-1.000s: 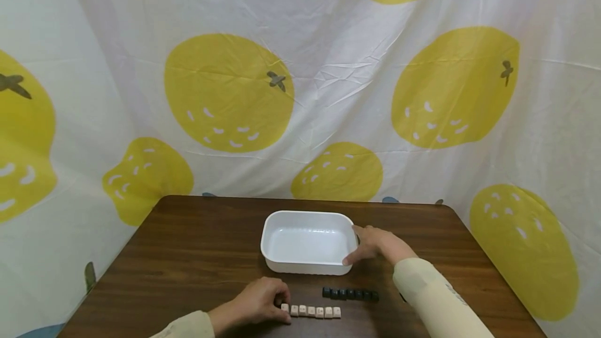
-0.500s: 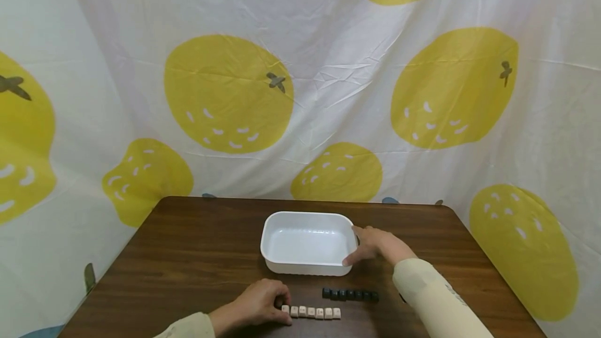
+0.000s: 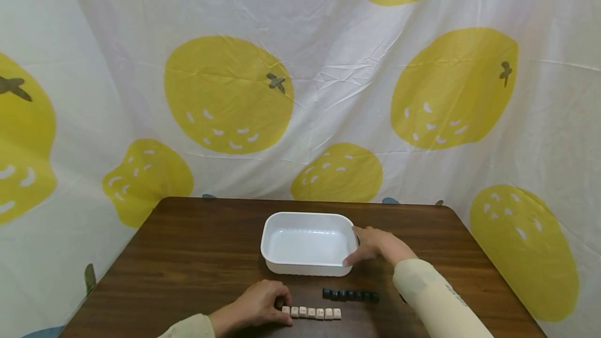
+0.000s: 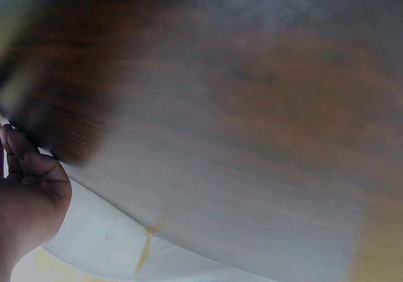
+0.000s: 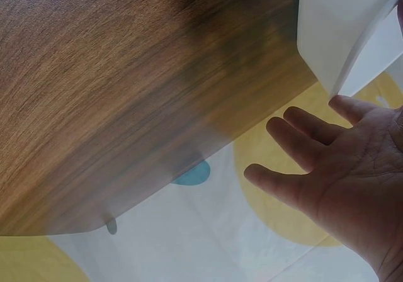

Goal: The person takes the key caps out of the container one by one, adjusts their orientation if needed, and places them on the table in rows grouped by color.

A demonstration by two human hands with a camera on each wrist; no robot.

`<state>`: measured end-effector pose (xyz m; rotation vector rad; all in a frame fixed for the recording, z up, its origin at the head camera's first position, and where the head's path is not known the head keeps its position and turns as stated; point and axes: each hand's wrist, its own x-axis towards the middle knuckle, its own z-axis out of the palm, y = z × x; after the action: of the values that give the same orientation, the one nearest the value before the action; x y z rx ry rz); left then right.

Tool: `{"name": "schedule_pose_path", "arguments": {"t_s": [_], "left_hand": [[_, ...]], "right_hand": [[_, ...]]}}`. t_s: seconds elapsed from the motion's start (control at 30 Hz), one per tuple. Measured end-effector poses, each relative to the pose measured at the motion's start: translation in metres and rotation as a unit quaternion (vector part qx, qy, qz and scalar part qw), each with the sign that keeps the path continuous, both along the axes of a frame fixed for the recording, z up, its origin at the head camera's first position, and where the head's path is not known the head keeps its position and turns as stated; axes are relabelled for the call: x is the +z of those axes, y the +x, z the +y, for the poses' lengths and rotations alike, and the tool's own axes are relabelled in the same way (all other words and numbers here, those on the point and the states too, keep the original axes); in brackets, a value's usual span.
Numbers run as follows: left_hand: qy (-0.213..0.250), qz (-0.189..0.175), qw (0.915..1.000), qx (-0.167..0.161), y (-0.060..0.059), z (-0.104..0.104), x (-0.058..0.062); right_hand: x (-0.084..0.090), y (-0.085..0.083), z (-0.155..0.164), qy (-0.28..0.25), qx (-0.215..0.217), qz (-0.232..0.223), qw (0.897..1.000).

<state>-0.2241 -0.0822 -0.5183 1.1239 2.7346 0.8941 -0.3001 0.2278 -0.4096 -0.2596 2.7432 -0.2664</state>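
Note:
A white rectangular tub [image 3: 306,243] stands empty on the brown wooden table [image 3: 197,254]. My right hand [image 3: 372,244] rests against its right rim, thumb at the near corner and fingers spread straight; the right wrist view shows the open palm [image 5: 352,169] beside the tub wall [image 5: 343,24]. In front lie a row of several beige keycaps [image 3: 314,312] and a row of several black keycaps [image 3: 350,294]. My left hand [image 3: 262,302] lies curled at the left end of the beige row, fingertips touching the first cap. The left wrist view is blurred, showing only the hand's edge [image 4: 25,200] and table.
A white curtain with yellow fruit prints [image 3: 300,93] hangs close behind and around the table. The table's back edge and rounded corners lie near the curtain. Bare wood spreads left of the tub and right of my right arm.

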Motion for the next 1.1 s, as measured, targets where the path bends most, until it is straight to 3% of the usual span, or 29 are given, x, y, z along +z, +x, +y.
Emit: {"name": "schedule_pose_path", "arguments": {"t_s": [0.4,0.57,0.7,0.83,0.93,1.1], "left_hand": [[0.004,-0.016,0.9999,-0.003,-0.002,-0.003,0.002],[0.026,-0.022,0.9994,0.002,-0.006,-0.004,0.017],[0.061,-0.008,0.9980,0.017,-0.012,-0.008,0.032],[0.085,0.055,0.9924,0.071,-0.020,-0.016,0.046],[0.094,0.099,0.9817,0.133,-0.031,-0.024,0.054],[0.045,0.148,0.9599,0.234,-0.053,-0.047,0.058]], "right_hand": [[0.000,0.001,-0.001,-0.003,0.000,0.001,1.000],[0.000,-0.001,0.001,-0.012,0.000,0.004,1.000],[-0.001,-0.001,0.004,-0.051,-0.002,0.006,0.999],[-0.004,0.000,0.009,-0.083,-0.001,0.006,0.997],[-0.006,0.001,0.020,-0.084,-0.002,0.012,0.996],[-0.015,0.004,0.042,-0.068,-0.021,0.054,0.996]]}}
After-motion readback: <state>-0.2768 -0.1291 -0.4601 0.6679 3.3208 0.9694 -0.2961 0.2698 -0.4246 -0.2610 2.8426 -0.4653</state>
